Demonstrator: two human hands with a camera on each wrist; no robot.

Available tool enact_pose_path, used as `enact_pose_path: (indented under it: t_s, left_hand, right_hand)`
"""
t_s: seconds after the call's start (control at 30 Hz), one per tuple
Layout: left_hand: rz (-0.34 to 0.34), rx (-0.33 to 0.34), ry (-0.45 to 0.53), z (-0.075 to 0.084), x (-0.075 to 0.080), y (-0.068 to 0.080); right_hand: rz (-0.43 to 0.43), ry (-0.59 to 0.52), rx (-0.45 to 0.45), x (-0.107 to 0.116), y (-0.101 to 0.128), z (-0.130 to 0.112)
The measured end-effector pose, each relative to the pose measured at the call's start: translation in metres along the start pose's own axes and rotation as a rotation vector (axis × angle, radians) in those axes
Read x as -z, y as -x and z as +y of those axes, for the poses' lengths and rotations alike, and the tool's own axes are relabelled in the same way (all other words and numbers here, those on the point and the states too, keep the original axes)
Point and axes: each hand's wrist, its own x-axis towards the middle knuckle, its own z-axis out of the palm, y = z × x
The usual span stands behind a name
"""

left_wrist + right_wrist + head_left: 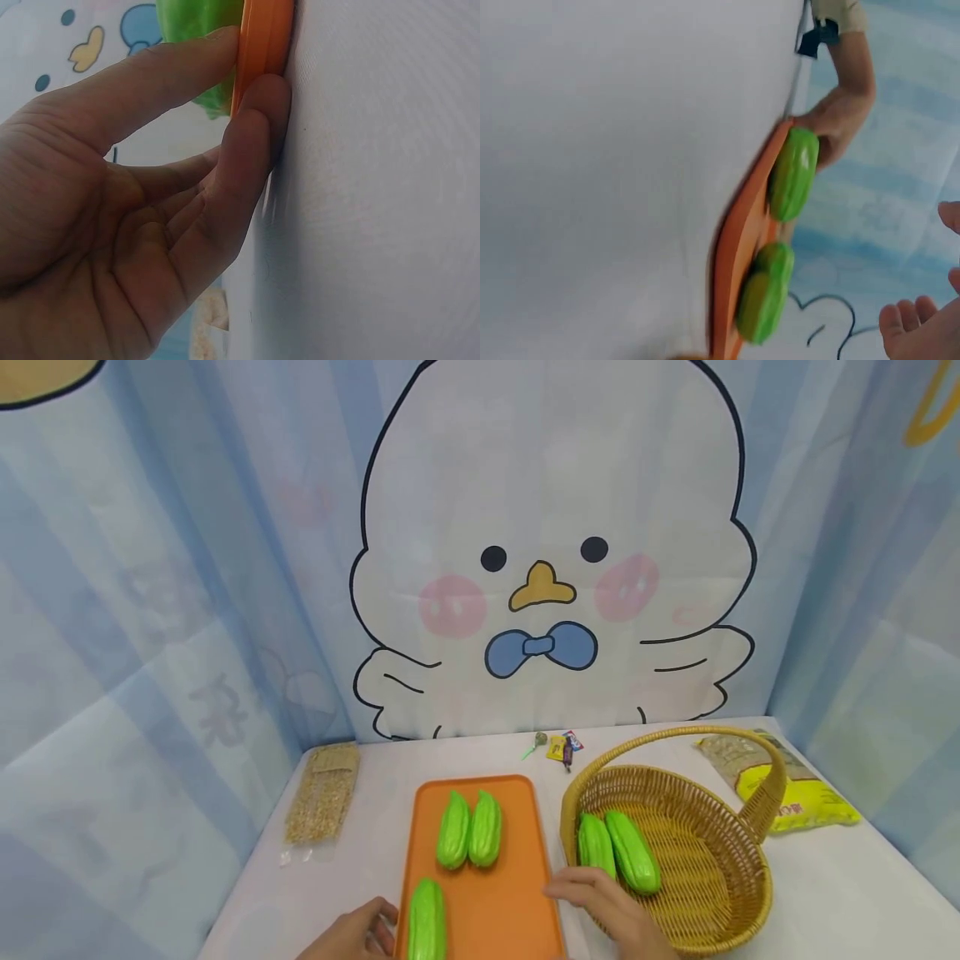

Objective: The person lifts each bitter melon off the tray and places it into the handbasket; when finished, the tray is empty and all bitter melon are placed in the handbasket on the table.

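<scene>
On the white table lies an orange tray (498, 902) with three ridged green gourds: a pair (485, 831) side by side toward the back and a single gourd (427, 920) at the front left. My left hand (362, 931) grips the tray's left edge; in the left wrist view the thumb (172, 75) lies against the rim and the other fingers curl at its outer side. Fingers relaxed, my right hand (606, 906) holds nothing beside the tray's right edge. A wicker basket (738, 902) close to that hand contains two more gourds (632, 852).
A tall arched handle (675, 732) spans the basket. Behind it lies a yellow-and-clear bag (802, 802). A clear packet of grains (324, 793) is at the left, and small wrapped candies (557, 747) sit at the back. A printed curtain (540, 693) closes off the rear.
</scene>
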Motion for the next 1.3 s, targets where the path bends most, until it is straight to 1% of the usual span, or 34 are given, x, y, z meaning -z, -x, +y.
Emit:
enact_pose_path:
  t_s: [0.1, 0.17, 0.23, 0.37, 0.4, 0.47, 0.53, 0.6, 0.67, 0.73, 0.8, 0.93, 1.1, 1.2, 1.3]
  left_hand:
    - [0.006, -0.004, 0.0, -0.001, -0.001, -0.001]
    - [0.014, -0.015, 0.009, -0.001, -0.001, -0.001]
    - [0.02, -0.005, 0.007, -0.001, -0.002, -0.001]
    - [0.022, 0.008, 0.008, -0.002, -0.001, -0.002]
    - [0.019, 0.012, 0.002, -0.004, -0.001, -0.004]
    - [0.014, 0.004, 0.0, -0.01, 0.0, -0.007]
    - [0.007, -0.005, 0.001, -0.018, 0.0, -0.01]
    - [0.003, -0.001, -0.001, -0.026, 0.001, -0.014]
    - [0.004, -0.008, 0.001, -0.032, 0.001, -0.016]
    - [0.003, -0.011, 0.005, -0.036, 0.001, -0.018]
    - [0.006, -0.005, 0.006, -0.035, 0.001, -0.017]
    - [0.009, 0.001, 0.008, -0.023, 0.0, -0.01]
    - [0.003, -0.021, 0.007, -0.002, 0.0, 0.0]
    - [-0.006, -0.013, -0.008, 0.002, 0.0, 0.003]
    - [-0.008, -0.028, -0.012, 0.003, 0.0, 0.004]
  right_hand:
    - [-0.1, -0.208, -0.018, -0.02, -0.004, 0.0]
    - [-0.162, -0.329, -0.118, -0.033, -0.009, -0.003]
    - [-0.212, -0.425, -0.203, -0.044, -0.015, -0.006]
    - [-0.277, -0.529, -0.398, -0.061, -0.024, -0.005]
    - [-0.288, -0.561, -0.436, -0.064, -0.026, -0.003]
    - [-0.317, -0.588, -0.499, -0.072, -0.028, 0.009]
    - [-0.324, -0.636, -0.553, -0.078, -0.03, 0.016]
    - [-0.323, -0.657, -0.581, -0.085, -0.031, 0.021]
    - [-0.316, -0.671, -0.601, -0.091, -0.033, 0.022]
    - [-0.308, -0.676, -0.625, -0.095, -0.036, 0.019]
    - [-0.316, -0.67, -0.659, -0.101, -0.039, 0.019]
    - [-0.32, -0.639, -0.699, -0.11, -0.043, 0.016]
    - [-0.3, -0.62, -0.735, -0.118, -0.045, 0.014]
    - [-0.294, -0.626, -0.762, -0.121, -0.046, 0.013]
    - [-0.292, -0.62, -0.769, -0.124, -0.046, 0.013]
